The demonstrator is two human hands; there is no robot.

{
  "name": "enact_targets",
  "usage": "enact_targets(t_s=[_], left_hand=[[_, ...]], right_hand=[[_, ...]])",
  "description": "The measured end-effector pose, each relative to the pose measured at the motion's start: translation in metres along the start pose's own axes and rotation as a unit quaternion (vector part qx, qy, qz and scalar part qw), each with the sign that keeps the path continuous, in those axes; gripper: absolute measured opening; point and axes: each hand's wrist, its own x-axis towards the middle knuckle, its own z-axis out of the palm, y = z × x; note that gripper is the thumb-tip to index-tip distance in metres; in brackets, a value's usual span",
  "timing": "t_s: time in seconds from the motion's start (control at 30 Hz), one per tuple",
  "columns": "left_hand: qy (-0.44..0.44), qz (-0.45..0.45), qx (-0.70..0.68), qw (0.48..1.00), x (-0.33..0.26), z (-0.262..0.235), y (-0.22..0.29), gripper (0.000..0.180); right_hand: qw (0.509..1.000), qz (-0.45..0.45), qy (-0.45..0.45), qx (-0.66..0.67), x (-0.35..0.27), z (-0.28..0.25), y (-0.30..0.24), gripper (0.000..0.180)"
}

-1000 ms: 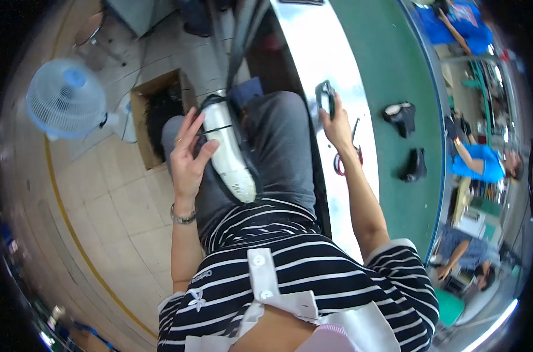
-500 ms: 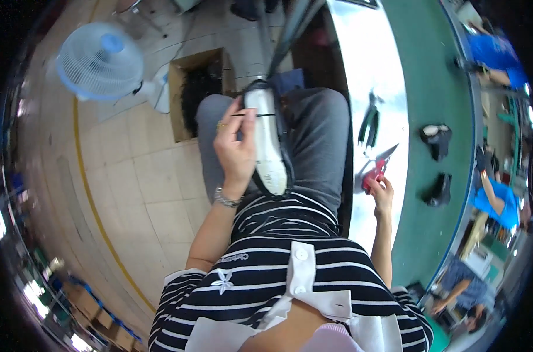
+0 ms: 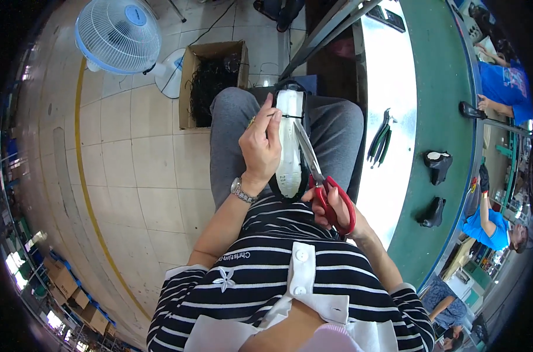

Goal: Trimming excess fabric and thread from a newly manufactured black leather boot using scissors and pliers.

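A black shoe upper with a white underside [image 3: 289, 149] lies bottom up, toe toward me, above my lap. A thin black strap [image 3: 293, 117] crosses its white underside. My left hand [image 3: 259, 144] is at the shoe's left side, thumb and finger closed on the strap's end; the other fingers are partly hidden. My right hand [image 3: 335, 210] has its fingers through the handles of red-handled scissors [image 3: 350, 211]. The scissor blades lie along the shoe's right side, tips close to the strap; whether they touch it I cannot tell.
Pliers with dark green handles [image 3: 381, 139] and a phone [image 3: 385, 19] lie on the metal ledge at right. Two black shoes [image 3: 438, 167] [image 3: 433, 212] stand on the green conveyor. A cardboard box [image 3: 187, 88] with black scraps and a fan [image 3: 120, 36] are at left. Co-workers sit across the conveyor.
My right hand has brought the scissors from the metal ledge over to the shoe, blades at the strap. The left hand keeps its pinch. The whole view has shifted slightly.
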Motion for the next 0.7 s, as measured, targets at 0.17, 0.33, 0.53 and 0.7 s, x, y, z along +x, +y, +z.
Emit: enact_targets(t_s=[0.17, 0.33, 0.53, 0.7], left_hand=[[-0.016, 0.005, 0.021, 1.0, 0.006, -0.002, 0.004, 0.011], [0.008, 0.132, 0.112, 0.985, 0.011, -0.007, 0.009, 0.008], [0.096, 0.064, -0.107, 0.988, 0.035, -0.025, 0.049, 0.006], [0.081, 0.173, 0.034, 0.981, 0.104, -0.054, 0.073, 0.01]], right_hand=[[0.974, 0.003, 0.121, -0.193, 0.024, 0.004, 0.01, 0.065], [0.925, -0.109, 0.275, -0.24, 0.023, 0.015, 0.013, 0.037], [0.837, -0.185, 0.44, -0.267, 0.0, -0.075, 0.023, 0.029], [0.613, -0.095, 0.64, -0.453, -0.026, -0.189, 0.069, 0.049]])
